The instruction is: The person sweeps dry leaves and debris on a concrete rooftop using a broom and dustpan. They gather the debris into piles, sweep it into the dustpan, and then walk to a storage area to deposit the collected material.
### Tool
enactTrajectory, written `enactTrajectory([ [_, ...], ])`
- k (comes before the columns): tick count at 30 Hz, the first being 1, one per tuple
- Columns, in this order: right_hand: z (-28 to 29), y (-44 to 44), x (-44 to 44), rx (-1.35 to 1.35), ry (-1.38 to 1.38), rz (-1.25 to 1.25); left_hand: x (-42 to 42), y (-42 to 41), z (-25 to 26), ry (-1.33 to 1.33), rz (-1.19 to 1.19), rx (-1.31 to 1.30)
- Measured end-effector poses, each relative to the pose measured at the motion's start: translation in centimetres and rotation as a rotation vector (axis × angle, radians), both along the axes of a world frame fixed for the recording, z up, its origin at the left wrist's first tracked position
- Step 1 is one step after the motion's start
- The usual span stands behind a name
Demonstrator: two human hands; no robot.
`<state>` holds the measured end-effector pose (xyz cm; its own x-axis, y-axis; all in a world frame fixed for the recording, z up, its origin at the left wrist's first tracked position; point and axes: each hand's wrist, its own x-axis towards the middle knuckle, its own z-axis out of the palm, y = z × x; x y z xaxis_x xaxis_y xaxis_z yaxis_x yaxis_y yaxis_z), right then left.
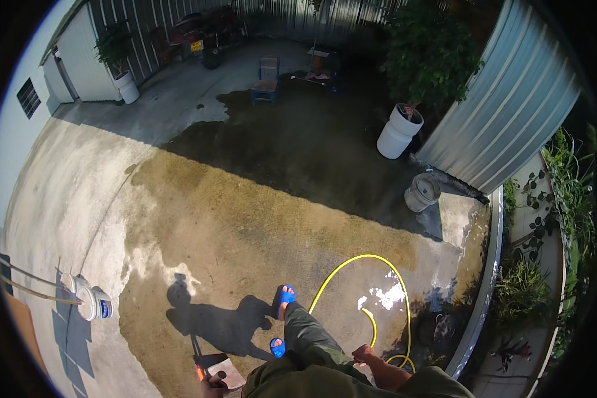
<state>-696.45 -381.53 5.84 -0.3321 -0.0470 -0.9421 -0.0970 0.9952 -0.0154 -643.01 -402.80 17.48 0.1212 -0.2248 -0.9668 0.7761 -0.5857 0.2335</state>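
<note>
My right hand (364,354) grips a yellow hose (334,272) near its free end, from which water (389,295) splashes white onto the concrete. The hose loops out in front and coils back beside my right arm. At the bottom edge, my left hand (214,386) is closed around a brown round handle (218,376), partly cut off by the frame. An orange piece (199,373) shows beside that hand. Just beyond it is a pale flat panel (231,370); I cannot tell whether it joins the handle. Blue slippers (287,294) are on my feet.
Wet concrete (258,224) spreads ahead. White buckets (93,303) with poles stand left; a grey bucket (422,193) and white planter (399,132) stand right. A blue-framed chair (265,82) and parked vehicle (209,37) are farther back. A low kerb (485,278) borders plants.
</note>
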Motion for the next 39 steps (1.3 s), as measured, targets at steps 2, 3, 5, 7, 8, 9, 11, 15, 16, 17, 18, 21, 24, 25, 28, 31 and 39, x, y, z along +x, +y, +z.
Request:
enactTrajectory([
  [2,-0.3,-4.0,-0.5,0.046,-0.022,-0.036,-2.2,-8.3,-0.9,0.007,-0.029,-0.036],
  [3,0.3,-7.3,-0.6,0.078,-0.045,-0.036,-3.4,-12.6,-1.0,0.001,-0.043,-0.059],
  [5,0.9,-15.0,-2.0,0.054,-0.06,-0.017,-5.7,-20.7,-1.1,0.009,-0.061,-0.111],
  [7,-0.7,-23.3,-4.6,-0.023,-0.13,0.023,-7.7,-28.0,-0.8,0.01,-0.099,-0.192],
  [8,0.7,-30.3,-5.4,-0.14,-0.076,0.047,-7.7,-32.0,-0.4,-0.01,-0.096,-0.24],
  [9,-0.5,-35.6,-7.4,-0.177,-0.096,0.018,-9.2,-36.1,-0.4,0.021,-0.111,-0.269],
  [11,1.5,-46.6,-10.8,-0.478,-0.093,-0.142,-14.4,-45.1,2.9,-0.023,-0.101,-0.109],
  [15,10.6,-69.7,-17.0,-0.743,0.003,-0.145,-21.1,-60.0,5.4,0.208,-0.174,-0.275],
  [16,11.2,-73.4,-18.6,-0.814,0.018,-0.127,-23.6,-63.4,6.0,0.279,-0.205,-0.296],
  [17,10.8,-76.3,-20.2,-0.825,0.05,-0.107,-25.9,-66.5,6.1,0.355,-0.239,-0.312],
  [18,10.0,-79.5,-21.9,-0.839,0.081,-0.083,-27.5,-69.7,5.4,0.396,-0.304,-0.305],
  [21,7.0,-85.7,-25.4,-0.832,0.125,-0.116,-32.7,-80.1,3.5,0.481,-0.491,-0.238],
  [24,2.8,-85.6,-29.3,-0.709,0.024,-0.215,-39.3,-91.2,2.2,0.604,-0.75,-0.163],
  [25,1.6,-83.9,-30.9,-0.577,-0.066,-0.237,-41.9,-93.7,1.8,0.531,-0.779,-0.127],
  [28,1.4,-82.1,-32.6,-0.193,0.055,-0.286,-51.9,-103.2,3.7,0.343,-0.897,-0.08],
  [31,0.9,-78.1,-34.1,-0.504,0.101,-0.592,-62.2,-112.3,5.5,0.34,-1.039,0.021],
  [39,4.3,-96.0,-43.3,-0.002,0.031,-0.599,-86.6,-132.3,5.9,0.496,-1.145,-0.027],
])
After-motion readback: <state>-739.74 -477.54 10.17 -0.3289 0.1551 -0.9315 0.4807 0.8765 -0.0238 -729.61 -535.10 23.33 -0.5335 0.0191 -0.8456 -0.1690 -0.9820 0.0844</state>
